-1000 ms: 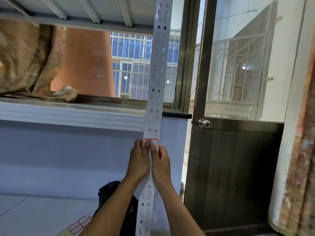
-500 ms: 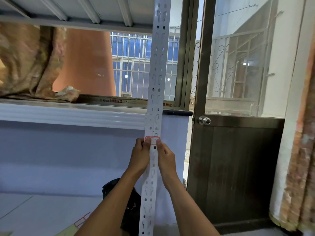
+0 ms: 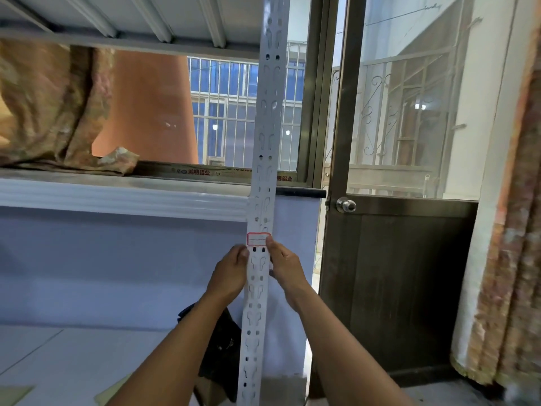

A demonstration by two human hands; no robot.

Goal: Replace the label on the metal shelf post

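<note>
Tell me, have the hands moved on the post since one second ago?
Yes. Both the left hand and right hand slid down the post, uncovering the label.

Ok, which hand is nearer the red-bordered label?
Right. The right hand has its fingertip at the label's lower right corner; the left hand sits lower, left of the post.

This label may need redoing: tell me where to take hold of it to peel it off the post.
Take the red-bordered label at a corner, probably the right one beside the right hand, and come from the front. It lies flat on the metal post, so only an edge can be lifted. The left hand could steady the post below.
</note>
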